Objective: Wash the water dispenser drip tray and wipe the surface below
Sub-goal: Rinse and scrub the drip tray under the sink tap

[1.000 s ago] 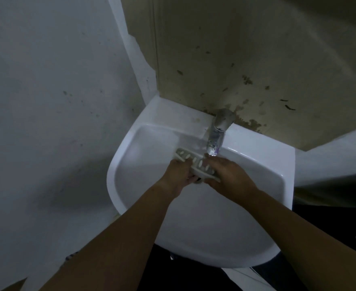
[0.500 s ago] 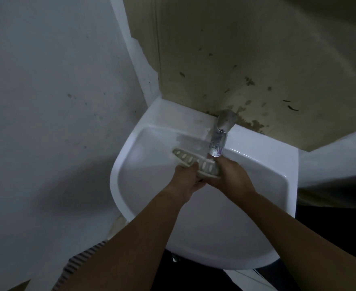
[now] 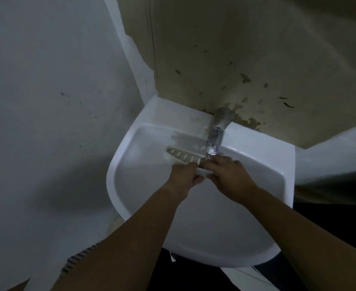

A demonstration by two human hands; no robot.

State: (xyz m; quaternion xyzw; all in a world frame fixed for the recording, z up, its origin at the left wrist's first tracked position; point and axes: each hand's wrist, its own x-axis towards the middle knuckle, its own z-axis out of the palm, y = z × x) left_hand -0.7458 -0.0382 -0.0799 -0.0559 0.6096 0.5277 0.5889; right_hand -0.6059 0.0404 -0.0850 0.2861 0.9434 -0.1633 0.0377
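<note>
While both hands work over the white sink [image 3: 118,192], the drip tray [image 3: 181,157] is held inside the basin, just under the spout of the metal tap [image 3: 217,135]. It is a long, pale, slotted plastic piece; its far end points to the back left of the basin and its near end is hidden between the hands. The left hand [image 3: 184,178] is closed around the near edge of the tray, with the fingers curled on top and the thumb below, as far as can be seen. The right hand [image 3: 227,175] lies over the right end, the fingers bent down on the tray just below the tap mouth — whether it pinches the tray or only presses and rubs it cannot be told from this view. A thin stream of water seems to fall at the point where the two hands meet.

The tray looks light and stiff, a thin moulded plastic that will not bend much but could crack if it is twisted hard. Wet, it is probably slippery, and the slots give the fingers some hold. A good grip is likely on the long edges near one end, so the other hand can rub along the slotted face — the free end then stays over the basin if it slips. The washing step seems to be in hand; the wiping of the surface below the dispenser is not yet done
</note>
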